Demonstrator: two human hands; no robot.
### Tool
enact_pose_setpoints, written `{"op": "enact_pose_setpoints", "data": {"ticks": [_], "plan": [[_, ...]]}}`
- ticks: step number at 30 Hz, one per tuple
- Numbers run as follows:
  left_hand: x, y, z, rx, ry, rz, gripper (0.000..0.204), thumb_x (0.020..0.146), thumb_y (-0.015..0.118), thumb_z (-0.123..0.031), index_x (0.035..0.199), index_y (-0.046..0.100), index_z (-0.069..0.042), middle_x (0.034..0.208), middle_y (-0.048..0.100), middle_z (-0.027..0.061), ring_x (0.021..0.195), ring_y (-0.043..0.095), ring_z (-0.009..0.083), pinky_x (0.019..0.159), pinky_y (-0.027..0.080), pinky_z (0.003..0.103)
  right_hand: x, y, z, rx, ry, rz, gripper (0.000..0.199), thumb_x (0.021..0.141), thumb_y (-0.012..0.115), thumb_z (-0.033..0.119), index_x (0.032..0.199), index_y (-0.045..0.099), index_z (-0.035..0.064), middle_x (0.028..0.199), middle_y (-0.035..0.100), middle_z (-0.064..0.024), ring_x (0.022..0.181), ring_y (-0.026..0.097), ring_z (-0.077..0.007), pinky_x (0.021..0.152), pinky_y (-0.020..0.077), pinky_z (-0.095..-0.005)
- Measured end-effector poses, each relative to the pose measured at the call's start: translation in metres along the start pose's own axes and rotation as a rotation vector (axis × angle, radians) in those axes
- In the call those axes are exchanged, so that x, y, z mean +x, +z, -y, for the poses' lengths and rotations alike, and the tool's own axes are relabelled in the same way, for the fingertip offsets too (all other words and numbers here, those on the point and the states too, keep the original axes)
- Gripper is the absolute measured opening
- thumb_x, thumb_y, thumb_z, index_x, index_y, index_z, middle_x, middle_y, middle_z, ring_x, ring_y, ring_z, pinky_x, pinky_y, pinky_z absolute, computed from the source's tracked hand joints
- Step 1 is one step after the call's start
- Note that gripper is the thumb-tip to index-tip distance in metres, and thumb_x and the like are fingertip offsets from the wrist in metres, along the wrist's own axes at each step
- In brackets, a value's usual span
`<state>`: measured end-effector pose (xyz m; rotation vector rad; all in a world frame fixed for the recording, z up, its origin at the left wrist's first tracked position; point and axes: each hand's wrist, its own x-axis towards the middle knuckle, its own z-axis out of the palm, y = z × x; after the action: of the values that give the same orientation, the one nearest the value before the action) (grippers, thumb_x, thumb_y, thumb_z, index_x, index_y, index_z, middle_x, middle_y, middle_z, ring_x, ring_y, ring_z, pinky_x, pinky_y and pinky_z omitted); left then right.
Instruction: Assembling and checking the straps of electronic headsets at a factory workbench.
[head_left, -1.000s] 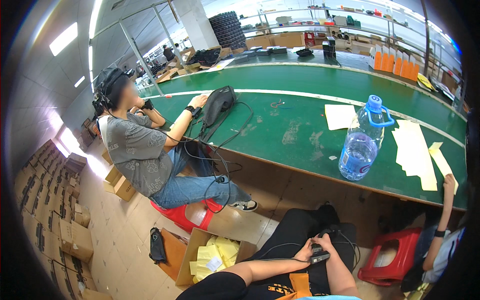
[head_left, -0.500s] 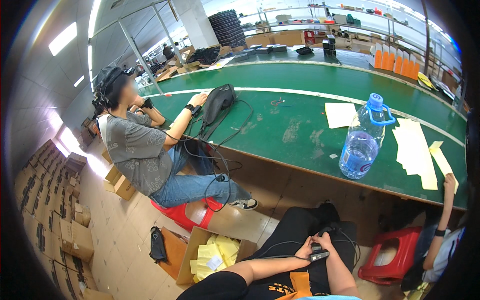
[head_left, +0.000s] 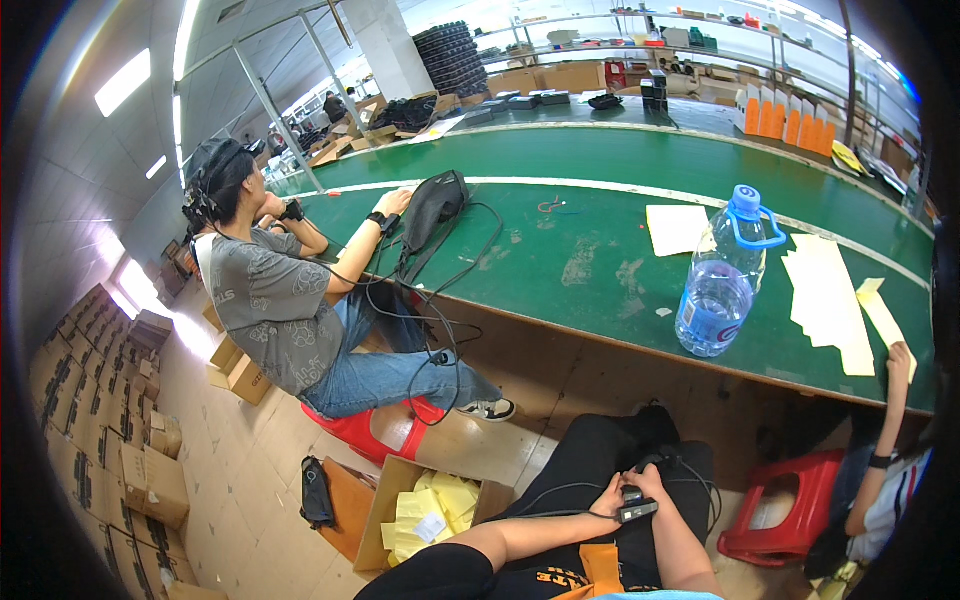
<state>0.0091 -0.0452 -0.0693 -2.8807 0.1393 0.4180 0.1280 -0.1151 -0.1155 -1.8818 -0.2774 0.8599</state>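
My left hand (head_left: pixel 607 497) and my right hand (head_left: pixel 650 482) rest together on my lap, over black trousers. Their fingers are closed in toward each other, around something dark that is mostly hidden. A small black box-shaped device (head_left: pixel 637 511) with a cable sits against my wrists. More black cable (head_left: pixel 703 478) loops beside my right hand. Beyond my knees is the green table (head_left: pixel 540 270), touched by neither hand. On its near edge stands a large clear bottle (head_left: pixel 716 300) with a blue cap and handle, partly filled.
Yellow paper sheets (head_left: pixel 828 305) lie right of the bottle; a co-worker's hand (head_left: pixel 899 358) touches a strip there. Another person (head_left: pixel 275 290) sits at left beside a black bag (head_left: pixel 436 208). An open carton (head_left: pixel 490 496) of yellow paper and a red stool (head_left: pixel 780 510) flank me.
The whole view has shifted very slightly. My hands stay as they were on my lap.
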Motion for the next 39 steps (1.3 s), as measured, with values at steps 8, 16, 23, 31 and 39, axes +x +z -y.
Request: {"op": "enact_pose_setpoints", "data": {"ticks": [8,16,23,31,39], "plan": [[-0.002,-0.008,0.003,-0.012,0.024,-0.023,0.053,0.092,0.031,-0.028,0.142,0.031,-0.012,0.15,0.026,0.0109,0.14,0.016,0.0291,0.115,0.006,0.044,0.0,-0.003,0.003,-0.007,0.046,0.024,0.017,0.072,0.071,0.011,0.07,0.062,-0.0032,0.065,0.063,-0.0104,0.059,0.06,-0.0172,0.055,0.0468,-0.0328],[-0.005,-0.01,0.009,-0.165,0.071,-0.168,0.049,0.089,0.039,-0.028,0.134,0.043,-0.01,0.137,0.044,0.0131,0.133,0.03,0.0311,0.111,0.018,0.045,-0.002,-0.002,-0.001,0.084,0.005,-0.015,0.008,0.076,0.068,0.008,0.076,0.063,0.0008,0.07,0.062,-0.007,0.063,0.059,-0.0159,0.059,0.0474,-0.0308],[0.0,-0.018,0.05,-0.57,-0.013,-0.299,0.03,0.077,0.055,-0.025,0.087,0.066,0.001,0.092,0.062,0.0211,0.105,0.052,0.0376,0.091,0.038,0.044,-0.039,-0.016,0.038,0.512,-0.023,-0.069,0.01,0.083,0.055,0.002,0.089,0.062,0.0021,0.074,0.06,-0.0073,0.068,0.061,-0.0178,0.063,0.0499,-0.0312],[-0.023,-0.018,0.134,-1.129,-0.406,-0.631,0.034,0.09,0.055,-0.034,0.084,0.063,-0.002,0.075,0.064,0.0154,0.074,0.062,0.0345,0.068,0.048,0.043,-0.082,-0.078,0.058,0.421,-0.135,-0.364,0.008,0.088,0.052,0.003,0.093,0.056,-0.0012,0.087,0.061,-0.0113,0.09,0.064,-0.0234,0.08,0.0509,-0.0329],[-0.022,0.011,0.114,-1.215,-0.176,-0.282,0.023,0.093,0.05,-0.025,0.111,0.059,-0.013,0.122,0.056,0.0075,0.115,0.051,0.0208,0.097,0.039,0.037,-0.1,-0.076,0.042,-0.421,-0.37,-0.439,0.033,0.095,0.051,0.018,0.119,0.056,-0.0048,0.122,0.057,-0.0215,0.116,0.052,-0.0313,0.1,0.0381,-0.0371]]}}
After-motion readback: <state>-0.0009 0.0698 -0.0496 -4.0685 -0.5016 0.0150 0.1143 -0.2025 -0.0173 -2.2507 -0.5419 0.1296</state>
